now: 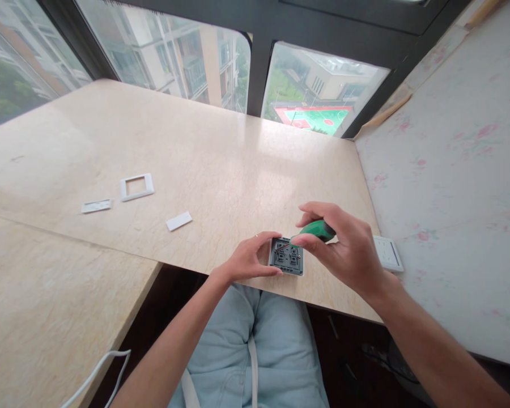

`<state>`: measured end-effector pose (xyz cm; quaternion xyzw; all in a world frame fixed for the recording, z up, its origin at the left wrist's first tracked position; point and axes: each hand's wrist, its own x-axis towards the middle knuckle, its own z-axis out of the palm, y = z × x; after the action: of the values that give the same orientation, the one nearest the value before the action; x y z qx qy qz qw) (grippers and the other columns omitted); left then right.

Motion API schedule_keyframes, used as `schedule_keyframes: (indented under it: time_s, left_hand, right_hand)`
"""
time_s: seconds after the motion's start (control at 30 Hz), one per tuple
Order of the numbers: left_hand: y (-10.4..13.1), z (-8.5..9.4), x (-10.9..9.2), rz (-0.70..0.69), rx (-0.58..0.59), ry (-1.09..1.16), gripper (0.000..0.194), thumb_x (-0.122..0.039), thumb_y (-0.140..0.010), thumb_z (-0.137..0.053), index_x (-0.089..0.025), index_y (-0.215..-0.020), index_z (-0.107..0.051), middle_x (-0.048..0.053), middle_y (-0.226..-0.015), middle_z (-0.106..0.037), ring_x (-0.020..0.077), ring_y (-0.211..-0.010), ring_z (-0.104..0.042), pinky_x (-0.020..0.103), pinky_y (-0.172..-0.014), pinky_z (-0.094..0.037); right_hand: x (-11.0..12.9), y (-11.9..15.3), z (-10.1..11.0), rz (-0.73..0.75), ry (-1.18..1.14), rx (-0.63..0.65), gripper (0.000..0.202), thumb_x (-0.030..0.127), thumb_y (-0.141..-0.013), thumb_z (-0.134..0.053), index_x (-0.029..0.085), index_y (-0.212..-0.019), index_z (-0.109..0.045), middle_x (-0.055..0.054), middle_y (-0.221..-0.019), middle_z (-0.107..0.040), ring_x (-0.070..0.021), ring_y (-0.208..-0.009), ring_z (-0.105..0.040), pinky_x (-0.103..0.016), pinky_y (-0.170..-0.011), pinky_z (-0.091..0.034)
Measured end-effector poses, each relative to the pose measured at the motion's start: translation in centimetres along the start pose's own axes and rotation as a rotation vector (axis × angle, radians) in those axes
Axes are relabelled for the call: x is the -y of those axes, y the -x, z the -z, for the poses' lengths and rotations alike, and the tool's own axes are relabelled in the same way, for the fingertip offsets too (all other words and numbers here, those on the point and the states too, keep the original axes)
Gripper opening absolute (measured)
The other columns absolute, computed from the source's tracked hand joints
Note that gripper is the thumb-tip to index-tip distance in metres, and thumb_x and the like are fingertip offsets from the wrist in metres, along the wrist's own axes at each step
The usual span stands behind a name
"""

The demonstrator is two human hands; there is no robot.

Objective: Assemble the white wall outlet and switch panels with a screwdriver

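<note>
A square switch module (287, 262), dark grey with a white rim, lies near the front edge of the stone-patterned counter. My left hand (255, 258) grips it from the left, thumb on the near side and fingers on the far side. A green-handled screwdriver (317, 229) is held in my right hand (340, 243), above and to the right of the module. Its thin shaft points down-left over the module's upper left part. Whether the tip sits in a screw is too small to tell.
On the counter (221, 170) lie a white square frame (149, 184), a white strip piece (96, 206) and a small white plate (179, 221). A white panel (388, 253) is beside the wall at right. A white cable (97, 368) hangs at lower left.
</note>
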<state>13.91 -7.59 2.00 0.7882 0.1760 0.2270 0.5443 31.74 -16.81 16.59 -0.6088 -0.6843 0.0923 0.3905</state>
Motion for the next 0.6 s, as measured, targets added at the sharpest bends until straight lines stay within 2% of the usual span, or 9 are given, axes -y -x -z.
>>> schedule_keyframes:
  time_s: [0.1,0.13,0.2,0.27,0.37,0.43,0.53,0.6]
  left_hand:
    - [0.06,-0.02,0.16,0.004,0.008,0.006,0.078,-0.046,-0.070,-0.088,-0.030,-0.138,-0.053,0.009,-0.141,-0.061,0.0328,-0.128,-0.059,0.049,-0.108,-0.047]
    - [0.08,-0.03,0.21,0.007,0.007,0.002,0.078,-0.046,-0.070,-0.088,-0.030,-0.138,-0.053,0.008,-0.141,-0.061,0.0324,-0.127,-0.060,0.048,-0.107,-0.047]
    - [0.11,-0.06,0.31,0.005,0.000,-0.006,0.080,-0.046,-0.069,-0.089,-0.030,-0.139,-0.052,0.008,-0.140,-0.062,0.0317,-0.126,-0.060,0.047,-0.107,-0.047]
    - [0.11,-0.09,0.39,0.000,-0.004,-0.004,0.081,-0.045,-0.069,-0.089,-0.030,-0.140,-0.051,0.008,-0.141,-0.061,0.0314,-0.127,-0.060,0.047,-0.109,-0.046]
    - [0.07,-0.10,0.46,-0.010,0.002,0.012,0.080,-0.046,-0.070,-0.088,-0.030,-0.139,-0.052,0.009,-0.141,-0.061,0.0317,-0.129,-0.059,0.048,-0.110,-0.045]
    - [0.05,-0.11,0.49,-0.015,0.002,0.020,0.079,-0.046,-0.070,-0.088,-0.031,-0.139,-0.053,0.009,-0.141,-0.061,0.0320,-0.128,-0.059,0.048,-0.110,-0.045]
    - [0.05,-0.13,0.54,-0.018,-0.002,0.026,0.078,-0.047,-0.071,-0.087,-0.031,-0.139,-0.052,0.009,-0.141,-0.061,0.0324,-0.128,-0.059,0.049,-0.110,-0.045]
    - [0.07,-0.14,0.57,-0.017,-0.002,0.024,0.079,-0.048,-0.072,-0.086,-0.031,-0.140,-0.051,0.008,-0.142,-0.060,0.0327,-0.129,-0.058,0.049,-0.110,-0.045]
  right_hand:
    - [-0.08,0.36,-0.22,-0.121,-0.312,0.044,0.030,0.049,-0.090,-0.071,0.024,-0.105,-0.064,-0.008,-0.111,-0.074,-0.0221,-0.095,-0.073,-0.037,-0.081,-0.061]
    - [-0.03,0.43,-0.24,-0.158,-0.399,0.063,0.026,0.046,-0.089,-0.072,0.024,-0.100,-0.064,-0.007,-0.109,-0.074,-0.0226,-0.098,-0.072,-0.038,-0.083,-0.061]
    - [0.10,0.49,-0.21,-0.200,-0.513,0.074,0.025,0.044,-0.087,-0.075,0.024,-0.089,-0.061,-0.004,-0.094,-0.073,-0.0216,-0.091,-0.072,-0.038,-0.081,-0.061]
    - [0.22,0.49,-0.14,-0.238,-0.574,0.072,0.024,0.042,-0.089,-0.073,0.023,-0.086,-0.058,-0.001,-0.086,-0.068,-0.0197,-0.084,-0.070,-0.038,-0.079,-0.061]
    - [0.24,0.52,0.05,-0.295,-0.605,0.091,0.018,0.036,-0.094,-0.066,0.026,-0.105,-0.056,-0.002,-0.096,-0.065,-0.0204,-0.095,-0.069,-0.039,-0.083,-0.061]
    - [0.17,0.60,0.19,-0.316,-0.578,0.114,0.024,0.029,-0.094,-0.064,0.027,-0.116,-0.053,-0.004,-0.108,-0.065,-0.0212,-0.105,-0.068,-0.041,-0.088,-0.060]
    - [0.11,0.75,0.41,-0.293,-0.501,0.155,0.027,0.025,-0.096,-0.060,0.029,-0.122,-0.053,-0.006,-0.124,-0.063,-0.0217,-0.118,-0.065,-0.041,-0.097,-0.058]
    - [0.23,0.76,0.54,-0.248,-0.426,0.182,0.032,0.027,-0.096,-0.062,0.030,-0.127,-0.054,-0.006,-0.124,-0.066,-0.0208,-0.117,-0.066,-0.039,-0.098,-0.058]
